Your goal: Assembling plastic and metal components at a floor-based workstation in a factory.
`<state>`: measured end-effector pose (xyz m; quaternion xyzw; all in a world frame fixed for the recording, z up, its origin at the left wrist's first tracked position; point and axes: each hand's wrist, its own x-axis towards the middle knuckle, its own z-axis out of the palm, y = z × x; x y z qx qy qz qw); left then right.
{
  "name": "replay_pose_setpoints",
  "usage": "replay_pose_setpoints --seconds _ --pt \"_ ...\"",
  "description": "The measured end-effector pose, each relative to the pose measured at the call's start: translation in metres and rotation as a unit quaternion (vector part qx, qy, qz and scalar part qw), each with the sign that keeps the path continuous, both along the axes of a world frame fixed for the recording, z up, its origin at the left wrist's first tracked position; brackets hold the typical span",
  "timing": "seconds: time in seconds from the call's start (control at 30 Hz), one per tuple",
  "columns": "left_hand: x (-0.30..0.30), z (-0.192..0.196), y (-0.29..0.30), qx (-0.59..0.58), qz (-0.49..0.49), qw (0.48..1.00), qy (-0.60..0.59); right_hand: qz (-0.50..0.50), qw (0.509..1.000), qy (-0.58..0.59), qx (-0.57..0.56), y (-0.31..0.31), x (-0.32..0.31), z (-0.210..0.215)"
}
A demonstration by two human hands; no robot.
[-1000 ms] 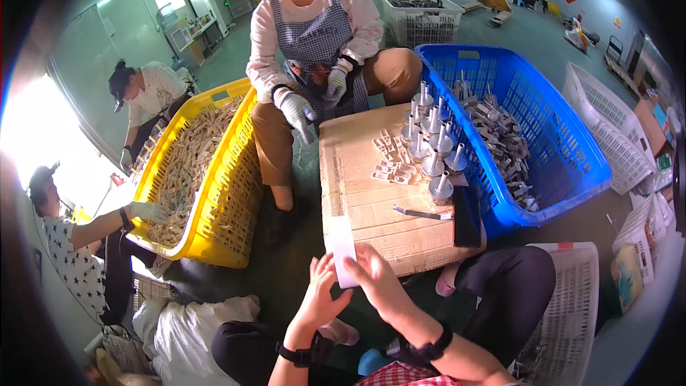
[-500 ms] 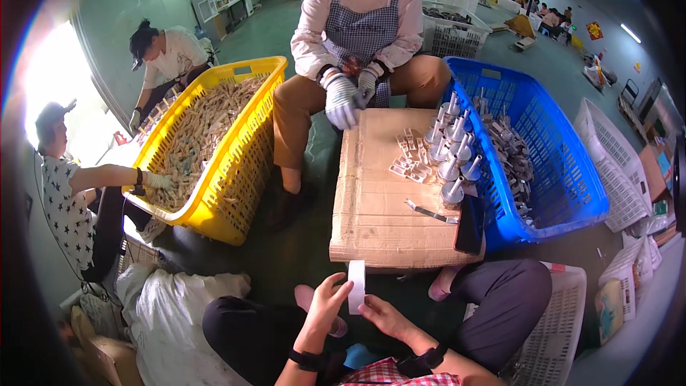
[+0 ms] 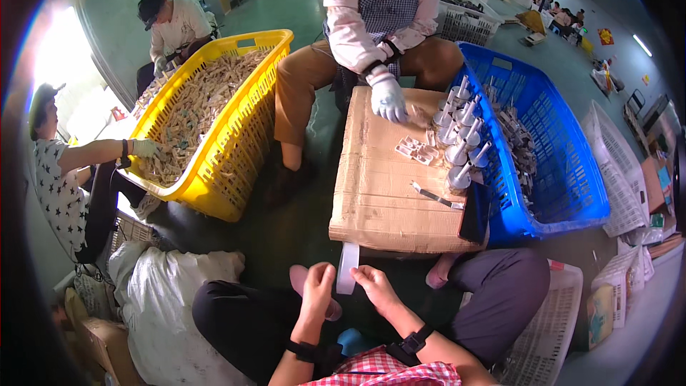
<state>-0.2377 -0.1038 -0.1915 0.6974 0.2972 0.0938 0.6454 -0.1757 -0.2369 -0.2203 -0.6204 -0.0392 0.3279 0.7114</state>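
A white band-like piece [image 3: 347,269], perhaps a roll of tape seen edge-on, stands upright in front of the cardboard-covered work surface [image 3: 371,204]. My right hand [image 3: 373,287] pinches its right side between thumb and fingers. Just left of it, my left hand [image 3: 319,286] is closed, its fingertips curled; whatever is in them is too small to make out. On the cardboard lie a slim craft knife [image 3: 437,196], a dark phone [image 3: 473,216], several pale plastic parts [image 3: 414,150] and upright metal pieces with white stems [image 3: 457,177].
A blue crate [image 3: 564,227] of metal parts adjoins the cardboard on the right; a yellow crate [image 3: 236,186] of pale parts stands left. Across from me, a co-worker's gloved hand [image 3: 388,99] reaches onto the cardboard. White sacks [image 3: 179,307] lie left, a white basket [image 3: 561,314] right.
My left hand has drawn slightly left and closed, coming off the white piece. My right hand has risen a little along it. The co-worker's gloved hand has moved over the pale parts.
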Motion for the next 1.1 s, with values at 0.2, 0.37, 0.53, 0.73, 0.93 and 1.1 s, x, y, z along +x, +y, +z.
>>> replay_pose_setpoints --seconds 0.2,0.37,0.53,0.73,0.93,1.1 --pt "0.052 -0.031 0.019 -0.011 0.065 0.997 -0.037 0.017 0.996 -0.008 -0.091 0.003 0.001 -0.007" --pt "0.089 -0.024 0.026 -0.129 -0.030 0.990 -0.041 0.011 0.997 -0.016 -0.077 -0.003 -0.002 -0.014" --pt "0.092 -0.027 0.026 -0.096 -0.048 0.994 0.014 0.009 0.994 -0.050 -0.095 -0.007 -0.005 -0.011" --pt "0.094 -0.035 0.020 -0.118 -0.027 0.993 -0.002 0.029 0.997 -0.032 -0.065 -0.009 -0.012 -0.042" --pt "0.075 -0.052 0.006 -0.132 0.053 0.990 -0.006 0.043 0.997 -0.012 -0.068 -0.008 -0.013 -0.047" --pt "0.055 -0.064 -0.005 -0.156 0.002 0.987 0.040 0.062 0.994 -0.026 -0.090 -0.007 -0.010 -0.056"
